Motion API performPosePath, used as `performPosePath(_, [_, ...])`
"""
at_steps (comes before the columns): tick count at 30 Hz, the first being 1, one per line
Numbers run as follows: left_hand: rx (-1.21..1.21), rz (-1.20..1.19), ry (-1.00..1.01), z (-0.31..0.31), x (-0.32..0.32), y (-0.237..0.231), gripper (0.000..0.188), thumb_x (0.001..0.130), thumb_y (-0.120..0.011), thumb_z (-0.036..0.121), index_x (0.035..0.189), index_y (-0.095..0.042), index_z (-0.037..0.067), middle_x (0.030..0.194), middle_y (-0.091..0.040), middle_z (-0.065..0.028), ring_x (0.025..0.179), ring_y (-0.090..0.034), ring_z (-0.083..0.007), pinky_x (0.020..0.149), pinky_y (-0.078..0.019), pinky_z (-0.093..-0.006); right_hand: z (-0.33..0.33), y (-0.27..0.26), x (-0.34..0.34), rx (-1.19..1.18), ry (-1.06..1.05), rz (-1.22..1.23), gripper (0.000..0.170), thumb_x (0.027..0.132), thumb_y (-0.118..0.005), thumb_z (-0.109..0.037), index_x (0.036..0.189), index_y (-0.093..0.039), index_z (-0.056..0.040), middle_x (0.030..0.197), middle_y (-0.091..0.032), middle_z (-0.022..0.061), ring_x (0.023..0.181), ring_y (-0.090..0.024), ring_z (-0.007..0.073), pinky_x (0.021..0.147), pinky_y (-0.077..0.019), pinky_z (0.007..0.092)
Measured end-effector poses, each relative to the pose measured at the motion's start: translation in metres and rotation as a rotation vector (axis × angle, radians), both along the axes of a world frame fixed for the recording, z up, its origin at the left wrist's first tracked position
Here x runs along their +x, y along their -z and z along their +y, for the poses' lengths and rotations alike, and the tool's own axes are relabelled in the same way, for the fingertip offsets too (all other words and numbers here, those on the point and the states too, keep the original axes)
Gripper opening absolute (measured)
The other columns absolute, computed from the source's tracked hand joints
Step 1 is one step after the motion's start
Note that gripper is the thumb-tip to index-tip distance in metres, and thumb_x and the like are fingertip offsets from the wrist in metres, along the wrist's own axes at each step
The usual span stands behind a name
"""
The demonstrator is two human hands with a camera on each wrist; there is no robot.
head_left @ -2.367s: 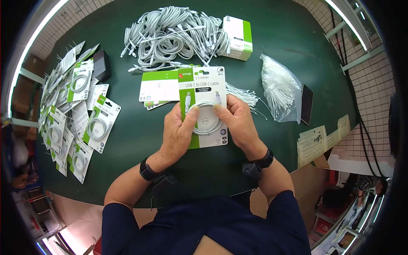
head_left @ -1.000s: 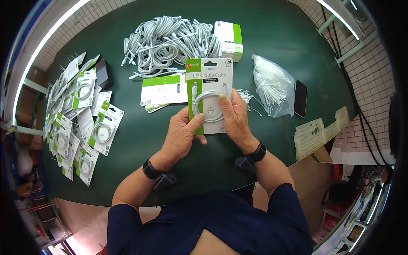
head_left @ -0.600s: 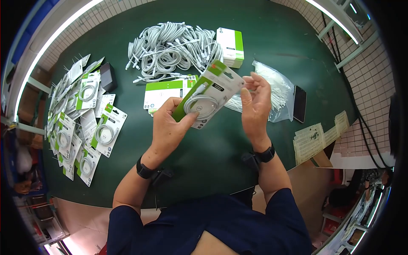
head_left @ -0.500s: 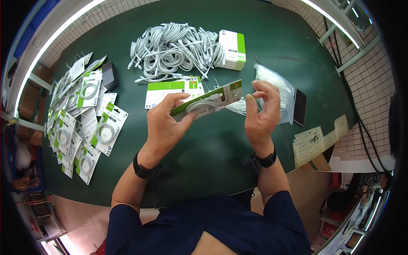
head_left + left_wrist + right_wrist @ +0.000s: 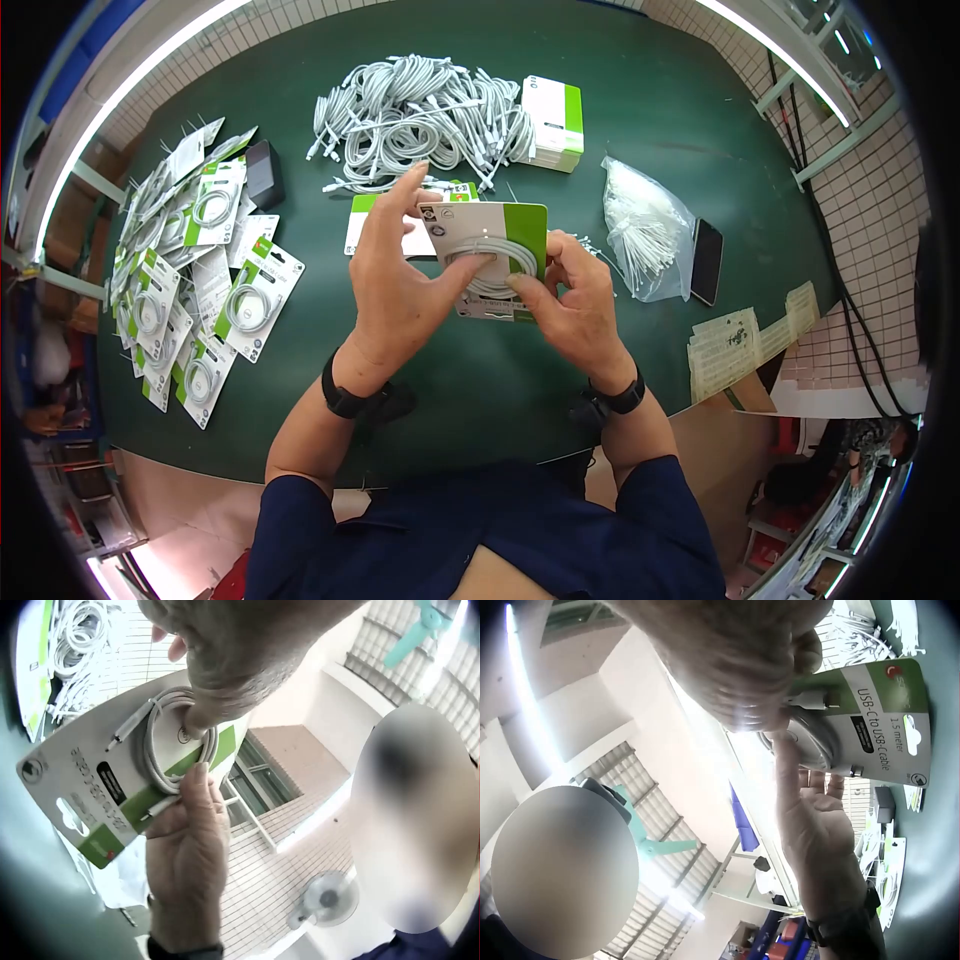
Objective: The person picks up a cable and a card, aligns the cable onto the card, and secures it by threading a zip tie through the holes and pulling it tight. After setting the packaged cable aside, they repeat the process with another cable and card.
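Both hands hold one cable card [image 5: 520, 222] above the table; its printed top edge points down toward the person in the head view. A coiled white cable [image 5: 490, 285] lies on its face. The left hand [image 5: 395, 280] has its thumb on the coil, with its other fingers raised at the card's left side. At the right edge the right hand [image 5: 580, 310] pinches the card, thumb on the coil. In the left wrist view the card [image 5: 75, 769] shows both plugs; in the right wrist view the card [image 5: 889, 712] shows its hanging slot.
Loose white cables [image 5: 410, 110] are heaped at the back beside a stack of cards [image 5: 550, 120]. Packed cards [image 5: 160, 270] and a black box [image 5: 263, 175] lie left. More cards [image 5: 362, 225] lie behind the hands; a bag of white ties [image 5: 645, 230] and a phone [image 5: 707, 262] are right.
The card has turned around so its printed top faces the person. The right hand, apart from it half a second ago, has come in from the right and grips its edge.
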State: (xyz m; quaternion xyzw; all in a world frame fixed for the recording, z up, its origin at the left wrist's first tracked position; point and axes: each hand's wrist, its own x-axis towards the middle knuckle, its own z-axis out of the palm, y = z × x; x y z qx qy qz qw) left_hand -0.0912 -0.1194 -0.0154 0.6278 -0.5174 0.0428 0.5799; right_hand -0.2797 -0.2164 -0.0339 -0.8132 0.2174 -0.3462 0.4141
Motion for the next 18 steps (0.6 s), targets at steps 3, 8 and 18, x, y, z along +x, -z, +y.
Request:
performPosePath(3, [0.107,0.380,0.177,0.000,-0.002,0.009,0.062,0.078,-0.089,0.002,0.135,-0.064,-0.001,0.110,-0.076,-0.0108,0.093,-0.073,-0.0181,0.082,-0.0590,-0.0320,-0.001,0.007,0.001,0.044,-0.004,-0.012,0.028,0.090,-0.080,-0.003,0.113,-0.065,0.0002,0.097,-0.071,0.0062,0.074,-0.065,0.0096,0.063,-0.0511,0.0251])
performPosePath(8, [0.192,0.800,0.458,0.000,0.003,0.025,0.051,0.086,-0.084,0.003,0.131,-0.061,-0.003,0.106,-0.074,-0.0102,0.083,-0.072,-0.0109,0.061,-0.0566,-0.0210,-0.003,0.019,0.005,0.123,-0.033,-0.025,0.027,0.091,-0.079,-0.004,0.115,-0.066,0.0012,0.099,-0.072,0.0053,0.076,-0.065,0.0079,0.065,-0.0524,0.0239])
performPosePath(18, [0.425,0.891,0.513,0.015,0.017,0.020,0.038,0.093,-0.077,0.004,0.126,-0.061,-0.006,0.115,-0.074,-0.0162,0.090,-0.075,-0.0178,0.056,-0.0627,-0.0257,-0.006,0.025,0.011,0.149,-0.085,0.010,0.034,0.092,-0.080,-0.005,0.123,-0.069,0.0040,0.105,-0.073,0.0070,0.083,-0.067,0.0081,0.071,-0.0557,0.0233])
